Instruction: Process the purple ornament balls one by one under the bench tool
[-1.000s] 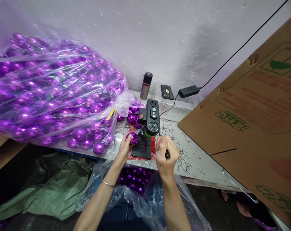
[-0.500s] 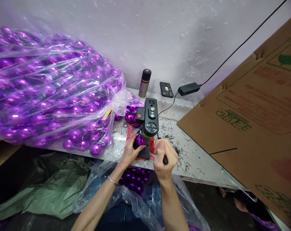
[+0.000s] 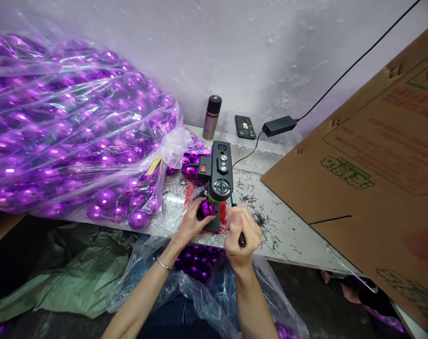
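A small black bench machine with a red switch stands on the white table. Under its head sits a shiny purple ball on the black base plate. My left hand holds this ball from the left, thumb in front and fingers behind. Wrapped around the black-tipped lever handle at the machine's right side is my right hand, closed in a fist. Part of the ball is hidden by the machine's head and my fingers.
A big clear bag of purple balls fills the left. Behind the machine are a bottle, a phone and a power adapter. A cardboard box leans at right. Black clippings litter the table.
The view has shifted slightly. My left hand's fingers have shifted on the purple ball, and more of the ball shows. My right hand stays on the lever.
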`<state>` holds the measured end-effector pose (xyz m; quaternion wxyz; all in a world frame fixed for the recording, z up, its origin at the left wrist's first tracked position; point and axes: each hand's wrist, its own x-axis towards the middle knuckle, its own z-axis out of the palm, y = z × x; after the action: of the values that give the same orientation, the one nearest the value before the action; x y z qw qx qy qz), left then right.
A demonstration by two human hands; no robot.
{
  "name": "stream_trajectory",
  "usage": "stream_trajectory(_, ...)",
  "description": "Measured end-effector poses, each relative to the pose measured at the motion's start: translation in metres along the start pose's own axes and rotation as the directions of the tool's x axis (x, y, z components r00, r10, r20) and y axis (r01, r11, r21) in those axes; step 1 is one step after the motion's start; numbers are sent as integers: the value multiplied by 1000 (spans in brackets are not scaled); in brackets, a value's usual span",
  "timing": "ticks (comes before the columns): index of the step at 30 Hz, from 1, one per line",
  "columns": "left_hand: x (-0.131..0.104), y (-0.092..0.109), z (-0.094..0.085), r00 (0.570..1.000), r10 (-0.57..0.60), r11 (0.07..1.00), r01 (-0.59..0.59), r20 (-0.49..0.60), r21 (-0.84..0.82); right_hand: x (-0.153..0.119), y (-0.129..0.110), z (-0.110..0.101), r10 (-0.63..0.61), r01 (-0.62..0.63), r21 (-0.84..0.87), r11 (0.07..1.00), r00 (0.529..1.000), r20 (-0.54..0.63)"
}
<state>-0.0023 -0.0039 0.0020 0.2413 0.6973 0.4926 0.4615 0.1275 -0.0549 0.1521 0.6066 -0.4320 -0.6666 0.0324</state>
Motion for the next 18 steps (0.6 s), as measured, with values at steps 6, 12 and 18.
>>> stream_trajectory(6,0,8,-3,997,-69,995,71,29,-74,-13,10,3,-27,27,-19,999,999,-22)
stream_trajectory(12,-2,9,-3,996,-89,992,90,16,-91,-40,34,18,-159,152,-74,986,982,-104)
stream_trajectory(18,-3,8,-3,995,-95,990,97,24,-99,-49,42,23,-149,140,-75,987,980,-131)
